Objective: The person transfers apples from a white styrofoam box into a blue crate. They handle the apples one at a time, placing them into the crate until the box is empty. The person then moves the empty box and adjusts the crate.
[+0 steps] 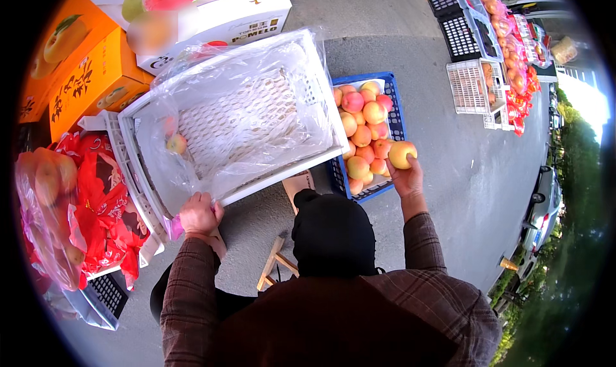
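Note:
My right hand holds a yellow-and-red apple above the right side of a blue plastic crate. A pile of red and yellow apples lies in that crate. My left hand grips the near rim of a large white crate, at its left end. Clear plastic film lines the white crate, over a white netted sheet. One small apple sits at its left side, with another reddish fruit partly hidden under the film. A bit of pink plastic shows beside my left hand.
Orange fruit cartons and a white pomelo box stand behind the crate. Red bags and bagged fruit crowd the left. A wooden stool is below. Stacked crates stand far right; a car is beyond.

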The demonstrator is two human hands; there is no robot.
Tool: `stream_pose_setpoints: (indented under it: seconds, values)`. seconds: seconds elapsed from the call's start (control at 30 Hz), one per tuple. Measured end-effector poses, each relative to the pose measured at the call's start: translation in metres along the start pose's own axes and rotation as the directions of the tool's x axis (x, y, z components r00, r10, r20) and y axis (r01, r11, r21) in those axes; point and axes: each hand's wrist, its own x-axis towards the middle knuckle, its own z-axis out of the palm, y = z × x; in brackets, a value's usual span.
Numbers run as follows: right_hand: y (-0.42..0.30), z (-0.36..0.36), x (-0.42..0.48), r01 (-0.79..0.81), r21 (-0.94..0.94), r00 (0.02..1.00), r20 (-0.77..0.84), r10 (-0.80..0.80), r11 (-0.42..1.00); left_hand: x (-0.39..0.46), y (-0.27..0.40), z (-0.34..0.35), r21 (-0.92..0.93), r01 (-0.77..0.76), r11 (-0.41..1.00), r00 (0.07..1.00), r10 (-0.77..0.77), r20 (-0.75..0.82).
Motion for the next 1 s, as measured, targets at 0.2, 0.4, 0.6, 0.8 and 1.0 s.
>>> stream_pose_setpoints:
  seconds: [0.2, 0.4, 0.6, 0.8, 1.0]
  values:
    - [0.05, -0.088, -0.004, -0.144, -0.694, 0.887, -0.407, -0.219, 0.705, 0.001, 0.001, 0.001, 0.02, -0.02, 1.0, 1.0, 0.02, -0.005]
    - [0.091, -0.064, 0.014, -0.023, -0.85, 0.789, -0.338, -0.512, 0.526, 0.001, 0.0, -0.001, 0.054, -0.007, 0.999, 1.0, 0.007, 0.012]
    - [0.089, -0.043, 0.043, 0.079, -0.969, 0.78, -0.087, -0.62, 0.235, 0.002, 0.0, 0.0, -0.003, -0.013, 1.0, 1.0, 0.013, 0.001]
    - [0.089, -0.037, 0.05, 0.148, -0.989, 0.778, 0.112, -0.619, 0.007, 0.004, 0.001, -0.002, -0.002, 0.002, 1.0, 1.0, -0.002, 0.006]
    - [0.085, -0.019, 0.067, 0.21, -0.956, 0.747, 0.292, -0.597, -0.205, 0.0, -0.002, 0.0, -0.037, 0.009, 0.999, 1.0, -0.009, -0.015]
